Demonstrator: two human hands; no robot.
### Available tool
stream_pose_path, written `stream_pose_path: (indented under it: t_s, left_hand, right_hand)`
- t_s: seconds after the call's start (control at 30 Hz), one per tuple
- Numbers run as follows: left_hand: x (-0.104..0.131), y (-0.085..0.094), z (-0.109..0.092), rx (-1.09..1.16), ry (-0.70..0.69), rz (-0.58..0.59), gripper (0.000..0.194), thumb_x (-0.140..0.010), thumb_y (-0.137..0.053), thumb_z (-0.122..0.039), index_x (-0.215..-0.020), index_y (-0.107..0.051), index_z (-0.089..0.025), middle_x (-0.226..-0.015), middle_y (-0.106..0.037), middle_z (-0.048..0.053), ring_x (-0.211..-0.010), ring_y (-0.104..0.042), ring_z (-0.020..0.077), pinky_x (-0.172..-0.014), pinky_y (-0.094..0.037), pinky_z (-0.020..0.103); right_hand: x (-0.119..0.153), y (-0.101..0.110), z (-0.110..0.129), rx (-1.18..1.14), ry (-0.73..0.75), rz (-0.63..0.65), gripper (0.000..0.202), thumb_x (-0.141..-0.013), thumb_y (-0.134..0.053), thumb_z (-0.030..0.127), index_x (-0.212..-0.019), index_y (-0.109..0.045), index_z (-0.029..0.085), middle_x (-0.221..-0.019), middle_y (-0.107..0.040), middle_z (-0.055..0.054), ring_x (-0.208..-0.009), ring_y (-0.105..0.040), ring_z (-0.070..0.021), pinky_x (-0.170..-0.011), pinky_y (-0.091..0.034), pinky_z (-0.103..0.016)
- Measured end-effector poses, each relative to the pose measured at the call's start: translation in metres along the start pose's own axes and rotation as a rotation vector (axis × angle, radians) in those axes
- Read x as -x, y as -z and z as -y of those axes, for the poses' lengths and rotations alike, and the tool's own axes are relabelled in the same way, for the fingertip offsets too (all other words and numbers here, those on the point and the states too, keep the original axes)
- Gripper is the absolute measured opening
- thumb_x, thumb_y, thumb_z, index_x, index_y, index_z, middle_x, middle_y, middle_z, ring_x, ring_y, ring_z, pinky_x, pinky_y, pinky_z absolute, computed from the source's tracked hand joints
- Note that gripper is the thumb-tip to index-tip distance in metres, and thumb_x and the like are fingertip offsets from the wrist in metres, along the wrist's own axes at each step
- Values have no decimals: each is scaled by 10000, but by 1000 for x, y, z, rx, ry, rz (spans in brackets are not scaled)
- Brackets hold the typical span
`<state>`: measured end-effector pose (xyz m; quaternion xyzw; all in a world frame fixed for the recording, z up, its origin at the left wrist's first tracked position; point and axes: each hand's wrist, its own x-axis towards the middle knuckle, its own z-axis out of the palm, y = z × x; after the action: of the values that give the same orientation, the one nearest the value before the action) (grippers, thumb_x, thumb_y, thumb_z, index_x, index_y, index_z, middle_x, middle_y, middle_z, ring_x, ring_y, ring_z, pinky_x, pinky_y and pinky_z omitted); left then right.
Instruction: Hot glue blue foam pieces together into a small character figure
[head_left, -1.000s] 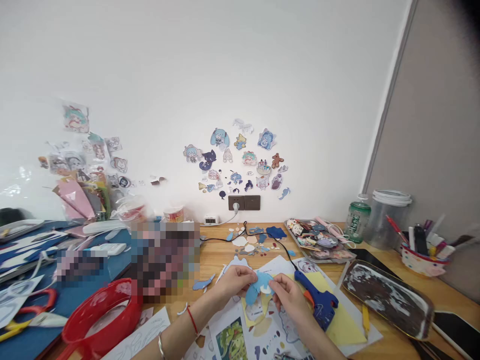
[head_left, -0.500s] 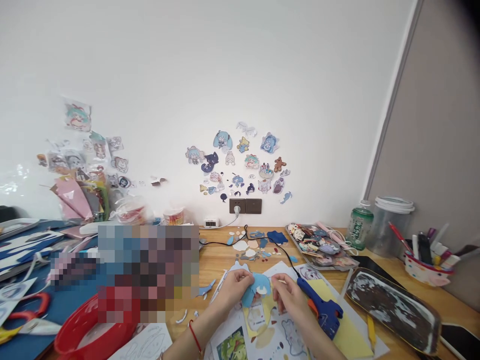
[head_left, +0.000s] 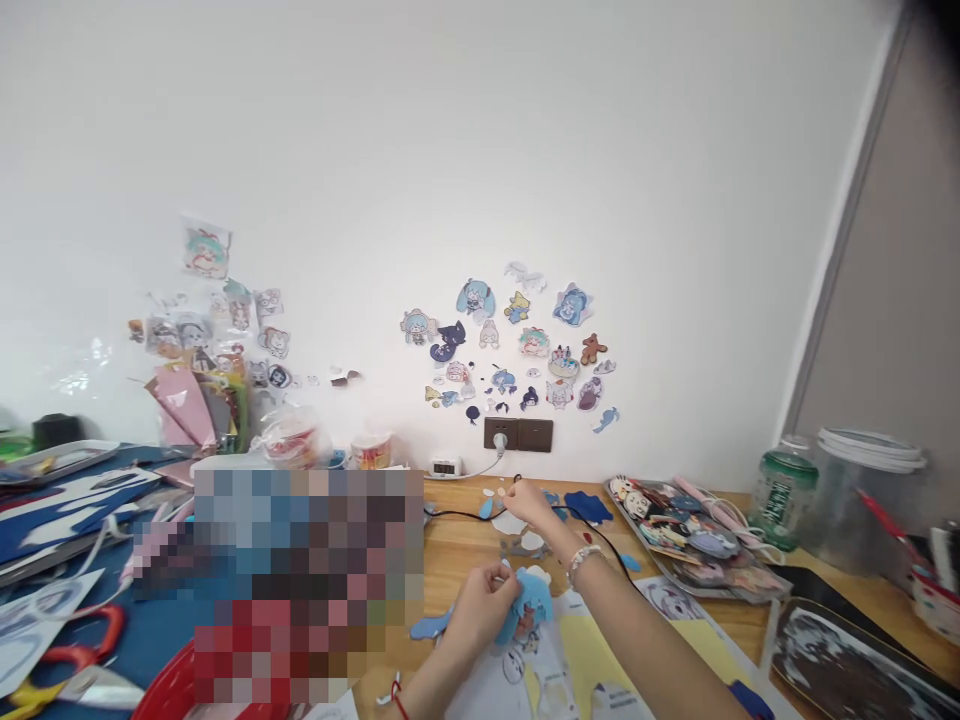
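Observation:
My left hand (head_left: 487, 600) is closed in a pinch on a light-blue cut-out (head_left: 537, 594), holding it over printed sheets. Dark shapes show in the middle of this cut-out; whether it is paper or foam I cannot tell. Farther back, my right hand (head_left: 527, 503) reaches in among small loose cut-out pieces in white, blue and grey. Its fingertips are pressed together beside a small pale piece, and what they hold, if anything, is too small to make out. A dark-blue piece (head_left: 589, 507) lies to the right of that hand. A black cable runs past beneath it.
Pale yellow paper (head_left: 589, 645) lies under my right forearm. A tray of character cut-outs (head_left: 697, 545), a green-labelled bottle (head_left: 784, 495) and a dark tray (head_left: 847, 655) stand right. Scissors (head_left: 82, 655) and a red ring-shaped object (head_left: 169, 675) lie left, beside a blurred patch.
My right hand has moved from beside the blue cut-out to the small pieces at the back. My left hand still holds the cut-out. The view has turned a little left.

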<state>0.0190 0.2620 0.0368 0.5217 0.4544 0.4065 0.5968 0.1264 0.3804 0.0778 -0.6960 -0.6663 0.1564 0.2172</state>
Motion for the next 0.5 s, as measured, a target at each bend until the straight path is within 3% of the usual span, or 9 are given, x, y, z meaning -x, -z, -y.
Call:
stream_pose_path:
  t_s: [0.23,0.5]
  left_hand:
    - [-5,41,-18,-189,-56,62,24,-596,-498,-185,-612,-501,-168,-414,-589,-14,-346,-522,131,-363,-359,204]
    - [-10,58,-26,-187,-59,32,17,-622,-493,-186,-613,-487,-173,-400,-550,-41,-401,-585,164,-390,-438,240]
  right_hand:
    - [-33,-28,31,184,-91,98,294,-867,-529,289,-1127,-525,152,-1133,-552,-79,-957,-571,-205,-793,-486,-404]
    - [-49,-43,43,144,-229,72,294,-867,-530,285,-1127,-525,147,-1122,-557,-81,-938,-578,-200,-775,-495,-394]
